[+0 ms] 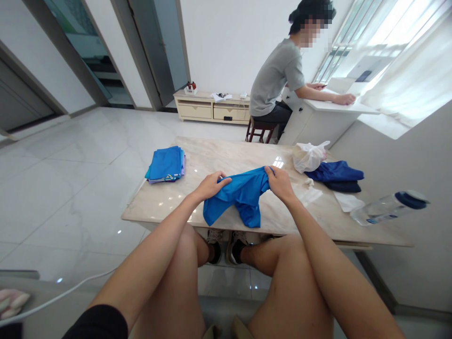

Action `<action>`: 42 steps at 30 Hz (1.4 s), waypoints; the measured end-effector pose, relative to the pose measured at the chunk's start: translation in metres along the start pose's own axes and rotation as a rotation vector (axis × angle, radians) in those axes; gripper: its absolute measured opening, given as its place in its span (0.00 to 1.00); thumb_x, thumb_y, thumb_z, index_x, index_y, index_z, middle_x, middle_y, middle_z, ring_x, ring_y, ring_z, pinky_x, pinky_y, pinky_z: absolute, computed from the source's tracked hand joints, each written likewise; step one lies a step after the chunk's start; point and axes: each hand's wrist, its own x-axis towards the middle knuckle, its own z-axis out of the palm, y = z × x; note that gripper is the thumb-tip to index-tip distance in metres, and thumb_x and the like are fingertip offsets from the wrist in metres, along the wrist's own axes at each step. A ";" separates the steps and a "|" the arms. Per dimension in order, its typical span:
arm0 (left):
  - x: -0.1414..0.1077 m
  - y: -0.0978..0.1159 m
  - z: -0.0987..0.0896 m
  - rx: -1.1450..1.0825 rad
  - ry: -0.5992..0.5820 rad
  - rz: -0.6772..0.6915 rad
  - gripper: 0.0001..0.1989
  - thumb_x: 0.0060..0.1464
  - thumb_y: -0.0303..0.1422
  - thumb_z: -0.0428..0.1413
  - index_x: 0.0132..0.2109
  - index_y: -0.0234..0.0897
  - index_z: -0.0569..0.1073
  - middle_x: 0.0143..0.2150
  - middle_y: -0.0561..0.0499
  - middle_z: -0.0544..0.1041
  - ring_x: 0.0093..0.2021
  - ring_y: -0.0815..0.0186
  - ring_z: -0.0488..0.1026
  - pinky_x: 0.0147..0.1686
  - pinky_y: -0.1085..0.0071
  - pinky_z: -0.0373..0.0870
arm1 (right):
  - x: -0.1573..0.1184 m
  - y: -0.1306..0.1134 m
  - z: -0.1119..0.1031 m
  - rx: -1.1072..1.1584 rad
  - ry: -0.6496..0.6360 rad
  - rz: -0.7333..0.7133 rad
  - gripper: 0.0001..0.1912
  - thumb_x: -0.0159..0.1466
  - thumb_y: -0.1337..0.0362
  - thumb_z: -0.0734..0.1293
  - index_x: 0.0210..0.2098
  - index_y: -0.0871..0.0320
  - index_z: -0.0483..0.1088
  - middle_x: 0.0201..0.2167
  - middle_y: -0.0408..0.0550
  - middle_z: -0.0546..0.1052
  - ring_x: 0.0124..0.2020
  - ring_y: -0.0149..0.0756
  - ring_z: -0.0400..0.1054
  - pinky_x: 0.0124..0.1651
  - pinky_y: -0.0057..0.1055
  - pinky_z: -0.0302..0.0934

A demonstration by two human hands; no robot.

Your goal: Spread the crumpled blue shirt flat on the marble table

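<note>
I hold a bright blue cloth (243, 186) by its upper edge, stretched between my two hands over the near part of the marble-patterned desk (165, 205). The fingers of my left hand (211, 185) are closed on its left upper corner, the thumb lying along the top, and the fingers of my right hand (281, 183) pinch the upper edge at the other end. Between them the cloth slopes up toward my right hand, and its lower part hangs in loose folds, with two pointed ends reaching down near the desk's front edge. To the left, apart from my hands, sits a folded stack (165, 163) of blue, teal and purple cloths. Beyond my right hand lie a white plastic bag (308, 157) and, just beside it, a dark blue garment (337, 171) over a darker one. Nearer me are a white paper (347, 202) and a clear bottle (386, 208) with a dark blue lid. Past the desk, a person (277, 75) in a grey shirt sits on a stool (262, 128), forearms on a white cabinet (328, 107).
</note>
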 end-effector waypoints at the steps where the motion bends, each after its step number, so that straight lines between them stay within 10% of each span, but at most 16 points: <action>1: -0.002 -0.003 -0.001 -0.010 -0.038 -0.010 0.20 0.56 0.55 0.67 0.42 0.43 0.82 0.42 0.47 0.85 0.46 0.52 0.79 0.46 0.65 0.72 | 0.000 0.002 0.000 -0.010 0.006 0.011 0.29 0.76 0.39 0.56 0.25 0.49 0.61 0.25 0.50 0.75 0.32 0.45 0.67 0.39 0.40 0.58; 6: -0.005 -0.007 -0.012 -0.093 -0.198 -0.167 0.22 0.47 0.55 0.72 0.30 0.40 0.81 0.29 0.49 0.81 0.32 0.56 0.77 0.34 0.66 0.70 | -0.001 0.002 -0.009 -0.003 0.176 0.033 0.29 0.78 0.38 0.54 0.31 0.51 0.67 0.27 0.48 0.74 0.33 0.44 0.67 0.43 0.40 0.60; 12: 0.000 0.011 -0.023 -0.494 0.258 -0.110 0.25 0.47 0.52 0.74 0.45 0.40 0.86 0.43 0.47 0.87 0.44 0.57 0.82 0.45 0.66 0.77 | -0.002 -0.007 -0.018 0.035 0.382 -0.040 0.33 0.79 0.37 0.52 0.45 0.55 0.76 0.31 0.50 0.77 0.37 0.47 0.70 0.46 0.41 0.64; 19: -0.009 -0.017 -0.026 -0.506 -0.037 -0.538 0.27 0.40 0.57 0.75 0.32 0.36 0.85 0.36 0.40 0.88 0.38 0.51 0.82 0.36 0.64 0.76 | 0.004 0.014 -0.008 0.031 0.127 0.008 0.29 0.74 0.38 0.60 0.42 0.54 0.80 0.40 0.58 0.85 0.44 0.54 0.77 0.51 0.44 0.67; 27: 0.006 -0.038 -0.029 -0.457 0.422 -0.564 0.18 0.53 0.49 0.67 0.34 0.37 0.80 0.31 0.49 0.82 0.37 0.60 0.78 0.38 0.69 0.71 | 0.004 0.014 -0.012 0.062 0.201 0.111 0.31 0.71 0.36 0.62 0.39 0.56 0.80 0.35 0.56 0.83 0.41 0.53 0.76 0.52 0.46 0.67; 32: 0.015 -0.037 -0.038 -0.499 0.818 -0.273 0.18 0.65 0.49 0.59 0.46 0.39 0.80 0.45 0.48 0.84 0.50 0.61 0.78 0.50 0.71 0.73 | 0.007 0.010 -0.019 0.130 0.416 0.010 0.31 0.77 0.38 0.56 0.48 0.57 0.78 0.45 0.57 0.83 0.50 0.51 0.76 0.57 0.45 0.67; 35: 0.012 -0.041 -0.036 -0.575 0.635 -0.466 0.18 0.59 0.49 0.66 0.45 0.38 0.80 0.38 0.49 0.83 0.44 0.60 0.79 0.45 0.68 0.74 | 0.006 0.027 -0.020 -0.014 0.091 0.153 0.28 0.76 0.41 0.59 0.43 0.57 0.78 0.40 0.58 0.83 0.45 0.51 0.78 0.53 0.46 0.70; 38: 0.007 -0.047 -0.029 -0.602 0.455 -0.606 0.20 0.50 0.47 0.73 0.41 0.37 0.80 0.31 0.52 0.80 0.36 0.60 0.77 0.38 0.67 0.73 | -0.003 0.043 -0.015 -0.140 -0.574 0.345 0.21 0.67 0.44 0.72 0.34 0.58 0.79 0.29 0.55 0.82 0.33 0.47 0.78 0.42 0.42 0.73; 42: 0.001 -0.045 -0.013 -0.625 0.285 -0.576 0.20 0.44 0.42 0.77 0.38 0.36 0.81 0.32 0.51 0.82 0.34 0.62 0.77 0.37 0.68 0.73 | -0.017 0.033 0.002 -0.172 -1.175 0.366 0.22 0.67 0.46 0.75 0.45 0.59 0.82 0.41 0.58 0.86 0.42 0.47 0.82 0.47 0.40 0.76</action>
